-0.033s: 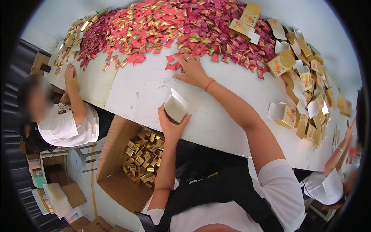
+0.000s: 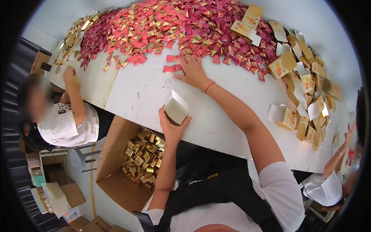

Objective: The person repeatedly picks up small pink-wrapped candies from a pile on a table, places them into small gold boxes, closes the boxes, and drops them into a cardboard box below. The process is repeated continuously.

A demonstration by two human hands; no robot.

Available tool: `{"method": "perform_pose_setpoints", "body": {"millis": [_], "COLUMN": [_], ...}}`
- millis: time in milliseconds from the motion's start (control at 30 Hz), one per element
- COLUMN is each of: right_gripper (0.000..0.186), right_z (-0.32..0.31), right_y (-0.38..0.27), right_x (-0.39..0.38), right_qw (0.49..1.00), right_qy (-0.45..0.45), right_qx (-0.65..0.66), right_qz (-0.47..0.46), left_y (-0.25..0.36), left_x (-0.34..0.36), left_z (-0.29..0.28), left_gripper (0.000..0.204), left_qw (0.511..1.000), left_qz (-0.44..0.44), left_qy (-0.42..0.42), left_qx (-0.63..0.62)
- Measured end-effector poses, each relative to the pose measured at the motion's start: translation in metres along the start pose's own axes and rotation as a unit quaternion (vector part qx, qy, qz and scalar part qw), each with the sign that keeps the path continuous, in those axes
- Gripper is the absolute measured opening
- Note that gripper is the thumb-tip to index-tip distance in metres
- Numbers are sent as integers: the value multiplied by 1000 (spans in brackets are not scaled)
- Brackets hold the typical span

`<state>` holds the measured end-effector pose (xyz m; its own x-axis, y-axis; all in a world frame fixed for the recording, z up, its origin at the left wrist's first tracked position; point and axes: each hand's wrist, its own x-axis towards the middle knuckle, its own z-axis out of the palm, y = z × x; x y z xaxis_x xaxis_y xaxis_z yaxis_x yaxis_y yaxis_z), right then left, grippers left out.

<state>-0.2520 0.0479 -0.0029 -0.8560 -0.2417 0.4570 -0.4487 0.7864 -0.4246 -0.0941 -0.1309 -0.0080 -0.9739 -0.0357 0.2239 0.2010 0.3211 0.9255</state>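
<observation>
My left hand (image 2: 172, 130) is wrapped round a small paper box (image 2: 177, 110) with its white inside facing up, over the table's near side. No contents show inside it. My right hand (image 2: 193, 72) reaches forward with its fingers spread, the fingertips at the near edge of a heap of small wrapped packets. Beside its thumb and fingers lie loose red packets (image 2: 171, 69). The heap runs from coral-red packets (image 2: 143, 29) in the middle to dark magenta packets (image 2: 228, 42) on the right.
Gold boxes with open flaps (image 2: 307, 85) are piled on the table's right; two gold boxes (image 2: 247, 25) rest on the heap. Below the table's near edge, a large carton (image 2: 116, 170) holds many gold boxes. One person (image 2: 71, 120) works at left, another (image 2: 326, 189) at right.
My right hand has shifted slightly at the heap's edge, and the packets beside it have moved a little. A gold box at the far right is now blurred and nearer the pile.
</observation>
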Motion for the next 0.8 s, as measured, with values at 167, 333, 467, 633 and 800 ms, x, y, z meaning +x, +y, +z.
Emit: {"method": "perform_pose_setpoints", "body": {"millis": [167, 333, 467, 633, 800], "right_gripper": [62, 24, 12, 11, 47], "right_z": [6, 5, -21, -91, -125], "right_y": [9, 10, 17, 39, 68], "right_x": [2, -7, -41, -119, -147], "right_qw": [998, 998, 999, 990, 966], "right_qy": [16, 32, 9, 120, 178], "right_qx": [57, -4, 22, -69, -157], "right_qz": [20, -55, -35, -8, 104], "left_y": [-2, -10, -3, -5, -6], "left_x": [-3, -2, -3, -7, -6], "left_z": [-3, -1, -2, -2, -2], "left_gripper": [87, 87, 86, 84, 79], "left_qw": [1000, 999, 999, 998, 997], "left_qz": [-2, -18, -20, -13, 3], "left_qy": [1, -17, -21, -15, -34], "left_qx": [-7, -45, -43, -65, -66]}}
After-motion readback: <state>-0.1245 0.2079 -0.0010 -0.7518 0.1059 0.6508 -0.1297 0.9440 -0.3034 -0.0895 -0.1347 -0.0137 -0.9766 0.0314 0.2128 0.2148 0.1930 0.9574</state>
